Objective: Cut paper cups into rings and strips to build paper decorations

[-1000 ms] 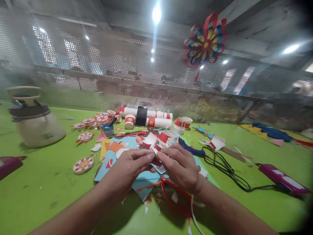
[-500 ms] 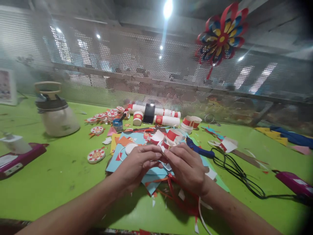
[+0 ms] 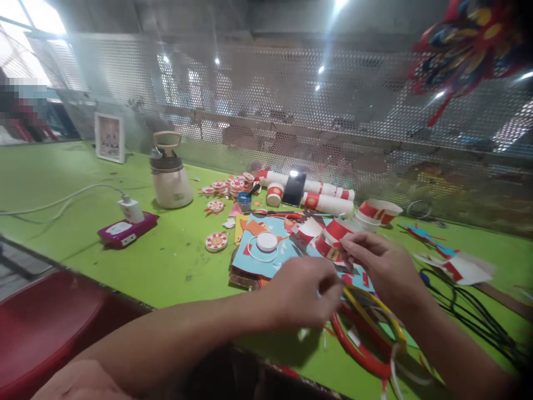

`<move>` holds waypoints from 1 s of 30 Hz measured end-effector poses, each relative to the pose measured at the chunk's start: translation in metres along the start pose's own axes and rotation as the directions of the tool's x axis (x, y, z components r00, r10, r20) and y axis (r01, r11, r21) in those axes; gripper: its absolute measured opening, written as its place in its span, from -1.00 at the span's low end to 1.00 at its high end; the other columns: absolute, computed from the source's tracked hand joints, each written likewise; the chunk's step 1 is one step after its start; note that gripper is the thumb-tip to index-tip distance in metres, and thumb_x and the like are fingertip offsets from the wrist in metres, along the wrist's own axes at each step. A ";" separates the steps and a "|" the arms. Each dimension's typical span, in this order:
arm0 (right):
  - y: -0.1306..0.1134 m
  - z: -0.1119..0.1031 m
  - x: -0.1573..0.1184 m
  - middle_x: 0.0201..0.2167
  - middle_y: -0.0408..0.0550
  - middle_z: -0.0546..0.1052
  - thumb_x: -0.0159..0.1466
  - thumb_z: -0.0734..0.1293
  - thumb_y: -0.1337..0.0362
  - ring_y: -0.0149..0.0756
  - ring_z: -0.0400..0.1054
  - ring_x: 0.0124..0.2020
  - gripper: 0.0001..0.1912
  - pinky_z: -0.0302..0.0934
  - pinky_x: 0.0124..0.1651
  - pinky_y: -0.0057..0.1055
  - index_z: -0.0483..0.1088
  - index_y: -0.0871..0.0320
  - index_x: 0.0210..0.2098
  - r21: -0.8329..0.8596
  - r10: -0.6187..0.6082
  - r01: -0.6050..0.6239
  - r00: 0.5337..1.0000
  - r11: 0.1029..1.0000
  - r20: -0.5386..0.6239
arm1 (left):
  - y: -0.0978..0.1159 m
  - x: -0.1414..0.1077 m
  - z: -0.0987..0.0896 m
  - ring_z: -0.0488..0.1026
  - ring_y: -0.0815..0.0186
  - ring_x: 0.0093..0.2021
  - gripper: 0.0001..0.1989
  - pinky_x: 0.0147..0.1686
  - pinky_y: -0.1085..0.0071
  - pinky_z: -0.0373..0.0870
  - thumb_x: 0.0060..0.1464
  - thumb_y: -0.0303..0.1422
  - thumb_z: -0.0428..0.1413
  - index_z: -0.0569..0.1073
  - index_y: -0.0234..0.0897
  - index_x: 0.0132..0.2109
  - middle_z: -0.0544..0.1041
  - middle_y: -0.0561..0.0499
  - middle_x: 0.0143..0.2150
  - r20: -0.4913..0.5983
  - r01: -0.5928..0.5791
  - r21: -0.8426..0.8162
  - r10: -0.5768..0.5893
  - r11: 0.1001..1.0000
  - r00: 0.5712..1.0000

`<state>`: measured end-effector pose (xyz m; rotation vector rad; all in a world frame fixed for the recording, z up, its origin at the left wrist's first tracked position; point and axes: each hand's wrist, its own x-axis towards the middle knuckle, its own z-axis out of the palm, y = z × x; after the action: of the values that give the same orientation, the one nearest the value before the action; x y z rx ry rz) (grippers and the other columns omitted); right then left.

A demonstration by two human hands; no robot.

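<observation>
My left hand (image 3: 306, 291) is closed and blurred, held above the near edge of the papers. Its fingers curl inward, hiding whatever they may hold. To its right, my right hand (image 3: 381, 261) has thumb and fingers pinched together; what is between them is too small to make out. Its fingertips overlap a red-and-white cut paper cup (image 3: 335, 230) in view; I cannot tell whether they touch. Below the hands lie a red loop (image 3: 362, 355) and a yellow loop (image 3: 393, 316), like tool handles. A white disc (image 3: 266, 241) with a string rests on light-blue paper (image 3: 254, 264).
Decorated round discs (image 3: 216, 241) lie left of the papers. Behind are a blue jar (image 3: 244, 201), stacked paper cups (image 3: 328, 204) and a phone (image 3: 295, 188). A purple power strip (image 3: 125, 230), a large jug (image 3: 171, 183) and black cable (image 3: 470, 311) are also on the green table.
My hands, together in front of the papers before, have come apart: the left nearer me, the right by the cut cup. The view has swung left, bringing in a red chair.
</observation>
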<state>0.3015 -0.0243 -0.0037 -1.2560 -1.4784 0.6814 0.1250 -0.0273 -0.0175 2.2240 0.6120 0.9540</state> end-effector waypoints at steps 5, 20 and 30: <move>-0.002 0.007 0.013 -0.65 -0.12 0.45 0.01 0.46 0.13 -0.42 0.27 -0.63 -0.73 0.18 -0.59 -0.47 0.42 0.21 -0.55 0.054 0.177 -0.185 0.976 0.981 0.128 | 0.019 -0.016 -0.009 0.38 0.27 -0.44 -0.85 -0.48 0.34 0.20 0.03 -0.43 0.01 0.41 -0.24 -0.46 0.50 -0.11 -0.45 0.339 -0.532 0.210 0.449 0.821 0.827; 0.010 0.038 0.014 -0.75 -0.35 0.31 0.14 0.40 0.31 -0.55 0.14 -0.74 -0.81 0.04 -0.64 -0.57 0.41 0.23 -0.57 -0.190 0.197 -0.145 0.936 0.971 0.292 | -0.097 0.018 -0.097 0.40 -0.02 -0.01 -0.47 -0.10 0.26 0.25 -0.12 -0.18 0.15 0.43 -0.22 0.04 0.50 -0.19 0.02 0.092 0.233 0.552 -0.336 0.801 0.937; 0.010 0.042 0.016 -0.75 -0.21 0.42 0.18 0.28 0.37 -0.48 0.20 -0.78 -0.81 0.06 -0.70 -0.52 0.47 0.20 -0.53 -0.316 0.020 0.049 0.977 0.947 0.212 | -0.090 0.015 -0.106 0.47 0.09 -0.12 -0.51 -0.18 0.29 0.35 -0.08 -0.12 0.15 0.47 -0.24 0.00 0.49 -0.14 0.04 0.010 0.354 0.307 -0.375 0.884 0.927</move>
<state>0.2674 0.0019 -0.0199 -1.4496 -1.8295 0.5953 0.0390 0.0829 -0.0170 2.2705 1.1621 0.6178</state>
